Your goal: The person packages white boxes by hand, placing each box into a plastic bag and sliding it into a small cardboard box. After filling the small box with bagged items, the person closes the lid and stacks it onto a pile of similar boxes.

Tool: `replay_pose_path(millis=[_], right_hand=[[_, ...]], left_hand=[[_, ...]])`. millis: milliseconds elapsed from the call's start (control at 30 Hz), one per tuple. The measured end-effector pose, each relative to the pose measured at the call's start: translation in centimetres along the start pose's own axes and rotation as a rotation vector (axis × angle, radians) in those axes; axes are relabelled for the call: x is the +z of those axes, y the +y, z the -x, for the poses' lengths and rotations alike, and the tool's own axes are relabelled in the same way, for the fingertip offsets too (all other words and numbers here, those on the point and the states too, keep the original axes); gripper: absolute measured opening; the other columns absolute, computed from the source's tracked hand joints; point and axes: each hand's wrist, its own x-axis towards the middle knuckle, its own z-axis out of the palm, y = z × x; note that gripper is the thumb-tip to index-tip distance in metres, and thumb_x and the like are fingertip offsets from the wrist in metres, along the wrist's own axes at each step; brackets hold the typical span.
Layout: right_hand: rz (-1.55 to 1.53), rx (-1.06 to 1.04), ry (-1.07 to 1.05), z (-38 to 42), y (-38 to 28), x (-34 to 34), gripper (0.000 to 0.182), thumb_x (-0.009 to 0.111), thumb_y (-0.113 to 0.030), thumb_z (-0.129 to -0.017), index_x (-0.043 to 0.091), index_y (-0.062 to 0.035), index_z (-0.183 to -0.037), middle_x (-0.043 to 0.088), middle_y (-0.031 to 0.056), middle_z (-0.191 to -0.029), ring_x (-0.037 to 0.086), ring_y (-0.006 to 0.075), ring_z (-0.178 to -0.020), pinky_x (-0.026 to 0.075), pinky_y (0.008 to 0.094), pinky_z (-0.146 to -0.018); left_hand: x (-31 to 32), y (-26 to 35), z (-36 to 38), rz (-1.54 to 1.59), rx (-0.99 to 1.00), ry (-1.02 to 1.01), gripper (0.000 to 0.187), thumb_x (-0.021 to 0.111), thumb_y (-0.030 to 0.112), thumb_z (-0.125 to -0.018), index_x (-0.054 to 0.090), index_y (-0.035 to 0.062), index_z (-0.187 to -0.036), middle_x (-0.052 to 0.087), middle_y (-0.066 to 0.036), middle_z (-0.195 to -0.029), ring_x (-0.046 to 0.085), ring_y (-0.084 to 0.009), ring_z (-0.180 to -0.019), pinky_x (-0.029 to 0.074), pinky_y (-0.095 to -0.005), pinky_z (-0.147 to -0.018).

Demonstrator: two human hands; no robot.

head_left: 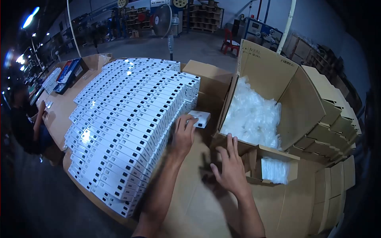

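My left hand (183,135) is at the right side of the big stack of white boxes (123,107), its fingers closed at the near left edge of a single white box (199,118). That box lies flat beside the stack. My right hand (230,166) is over the cardboard-covered table, fingers spread and holding nothing, near the front edge of a large open carton (291,105). Clear plastic bags (252,113) fill part of this carton. Just right of my right hand, a smaller open box (293,168) holds flat clear plastic sleeves (274,170).
Folded cartons (335,119) are piled at the right. A brown box (208,75) sits behind the white stack. A fan (162,20) and a red chair (230,41) are farther back. At the far left, a person (25,123) reaches onto the table.
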Motion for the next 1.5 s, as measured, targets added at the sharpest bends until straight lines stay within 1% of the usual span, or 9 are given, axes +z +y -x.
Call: replay_pose_path(millis=[200,233,300,433,533,767,867,1133,1500], right_hand=[[-0.696,-0.015,0.134,-0.4,-1.3,-2.1,0.070,0.068,-0.014,-0.096,0.035,-0.0049,-0.157,0.041,0.0309,-0.155,0.039,0.0492,-0.146,0.037,0.0498,-0.117],[-0.906,0.037,0.136,-0.4,-1.5,-1.6,0.067,0.064,-0.015,-0.100,0.033,-0.0065,-0.158,0.047,0.0265,-0.153,0.048,0.0373,-0.142,0.043,0.0424,-0.113],[-1.331,0.277,-0.067,-0.7,-1.6,-3.2,0.046,0.059,-0.015,-0.105,0.048,-0.0063,-0.149,0.063,0.0118,-0.131,0.060,0.0171,-0.119,0.050,0.0314,-0.099],[-1.214,0.168,-0.008,-1.6,1.7,-4.9,0.022,0.057,-0.012,-0.106,0.068,-0.0029,-0.123,0.067,0.0015,-0.105,0.060,0.0083,-0.101,0.052,0.0266,-0.089],[-1.246,0.182,0.063,-2.2,5.1,-8.7,0.018,0.056,-0.007,-0.104,0.071,0.0005,-0.109,0.071,0.0029,-0.102,0.064,0.0104,-0.095,0.052,0.0276,-0.087],[-0.134,0.103,0.292,-7.5,14.5,-14.3,0.017,0.077,-0.021,-0.088,0.079,-0.0042,-0.088,0.075,0.0182,-0.087,0.072,0.0341,-0.089,0.052,0.0446,-0.092],[-0.210,0.382,0.111,-10.7,15.2,-15.8,0.022,0.076,-0.024,-0.089,0.080,-0.0035,-0.090,0.075,0.0192,-0.084,0.071,0.0369,-0.091,0.052,0.0443,-0.095],[-0.179,0.140,0.325,-14.5,19.2,-12.7,0.039,0.081,-0.024,-0.082,0.078,-0.0046,-0.116,0.069,0.0269,-0.120,0.064,0.0413,-0.116,0.049,0.0453,-0.106],[-0.332,0.102,0.343,-15.2,18.4,-13.2,0.035,0.073,-0.033,-0.095,0.073,0.0014,-0.087,0.065,0.0216,-0.082,0.062,0.0303,-0.077,0.048,0.0431,-0.076]], left_hand=[[-6.8,7.2,3.6,-0.009,0.033,0.084,0.033,0.075,-0.007,-0.079,0.069,0.0017,-0.111,0.061,-0.012,-0.111,0.061,-0.0338,-0.108,0.051,-0.0457,-0.093],[-7.3,8.3,3.9,-0.023,0.075,0.089,0.032,0.078,-0.008,-0.077,0.070,0.0021,-0.106,0.061,-0.012,-0.110,0.062,-0.0320,-0.106,0.053,-0.0443,-0.090],[-7.0,10.0,4.3,0.036,0.162,0.108,0.032,0.079,-0.008,-0.075,0.069,0.0022,-0.104,0.061,-0.012,-0.110,0.063,-0.0313,-0.106,0.054,-0.0430,-0.088],[-6.8,13.5,1.5,0.243,0.188,-0.025,0.034,0.075,-0.011,-0.076,0.066,0.0017,-0.106,0.062,-0.014,-0.112,0.065,-0.0319,-0.103,0.056,-0.0401,-0.087],[-5.3,14.7,-2.4,0.403,0.106,-0.121,0.029,0.066,-0.012,-0.082,0.065,0.0014,-0.108,0.064,-0.017,-0.110,0.068,-0.0331,-0.098,0.056,-0.0390,-0.082],[7.2,12.6,-11.8,0.165,0.154,-0.245,0.014,0.061,-0.004,-0.088,0.068,-0.0021,-0.101,0.067,-0.023,-0.101,0.067,-0.0411,-0.097,0.055,-0.0482,-0.085],[14.0,9.8,-15.0,-0.103,0.130,-0.060,0.014,0.056,-0.004,-0.089,0.068,-0.0025,-0.096,0.067,-0.027,-0.105,0.066,-0.0441,-0.102,0.055,-0.0518,-0.087],[15.5,9.6,-19.4,0.043,-0.047,-0.197,0.018,0.068,0.006,-0.089,0.074,-0.0039,-0.103,0.073,-0.026,-0.096,0.071,-0.0436,-0.092,0.056,-0.0494,-0.084],[13.3,12.3,-19.8,0.968,-0.351,-0.304,0.021,0.066,0.026,-0.105,0.057,0.0065,-0.101,0.065,0.001,-0.077,0.060,-0.0046,-0.065,0.048,-0.0205,-0.051]])
